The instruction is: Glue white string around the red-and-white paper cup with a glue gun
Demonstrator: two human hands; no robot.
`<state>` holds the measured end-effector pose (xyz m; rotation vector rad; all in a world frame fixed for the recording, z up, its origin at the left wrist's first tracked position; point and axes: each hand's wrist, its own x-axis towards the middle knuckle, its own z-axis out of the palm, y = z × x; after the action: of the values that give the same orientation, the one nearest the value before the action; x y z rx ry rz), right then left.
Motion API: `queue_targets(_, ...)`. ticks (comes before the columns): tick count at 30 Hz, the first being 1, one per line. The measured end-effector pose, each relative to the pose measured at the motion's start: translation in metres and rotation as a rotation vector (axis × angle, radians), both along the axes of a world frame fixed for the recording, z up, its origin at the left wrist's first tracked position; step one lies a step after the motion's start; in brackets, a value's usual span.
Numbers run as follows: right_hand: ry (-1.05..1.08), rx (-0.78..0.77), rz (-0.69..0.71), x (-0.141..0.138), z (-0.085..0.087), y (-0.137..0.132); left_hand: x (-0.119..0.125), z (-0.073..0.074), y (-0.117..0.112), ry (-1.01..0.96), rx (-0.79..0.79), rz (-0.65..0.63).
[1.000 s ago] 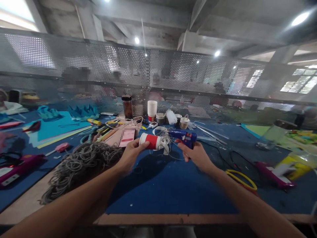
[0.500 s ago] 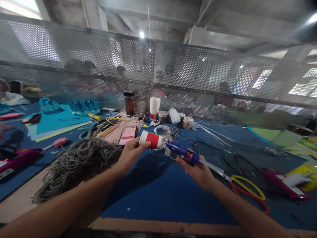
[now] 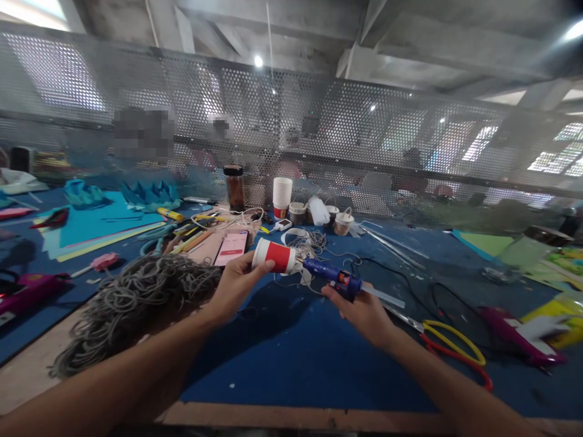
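My left hand (image 3: pixel 243 276) is closed around a white paper cup with a red band (image 3: pixel 276 255), held on its side above the blue table. In my right hand (image 3: pixel 364 312) is a blue hot glue gun (image 3: pixel 334 276), a clear glue stick (image 3: pixel 385 295) jutting from its back. The gun's nozzle is at the right end of the cup; whether it touches cannot be made out. Beyond the cup lies loose grey cord (image 3: pixel 314 241). A large heap of grey cord (image 3: pixel 146 303) sits left of my left hand, near a lit phone (image 3: pixel 231 247).
Scissors with yellow and red handles (image 3: pixel 455 346) lie right of my right hand, near a purple glue gun (image 3: pixel 519 340). A black cable (image 3: pixel 401 273) crosses behind. Stacked paper cups (image 3: pixel 282 194) and a brown jar (image 3: pixel 235 189) stand before a perforated metal screen (image 3: pixel 328 121).
The whole view shifts slightly to the left. The cup and glue gun keep nearly the same position against each other, both still held.
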<state>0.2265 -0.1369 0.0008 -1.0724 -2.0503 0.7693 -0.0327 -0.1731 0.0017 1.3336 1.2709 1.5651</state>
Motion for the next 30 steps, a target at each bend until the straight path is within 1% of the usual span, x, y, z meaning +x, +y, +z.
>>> queue_targets(6,0.007,0.004,-0.002,-0.0005,0.0001,0.0006,0.0011,0.0012,-0.0015,0.013,-0.004,0.006)
queue_targets(13,-0.006,0.02,-0.025,0.0003,-0.0032,0.0027,-0.0008,-0.0014,-0.0008,0.03,0.0,-0.005)
queue_targets(22,0.002,0.017,-0.016,0.0001,0.0017,0.0011,-0.0014,-0.0025,-0.0006,0.063,0.014,0.004)
queue_targets(30,-0.011,0.018,-0.024,0.0004,0.0001,0.0014,-0.0009,-0.0003,-0.0009,0.063,0.014,0.014)
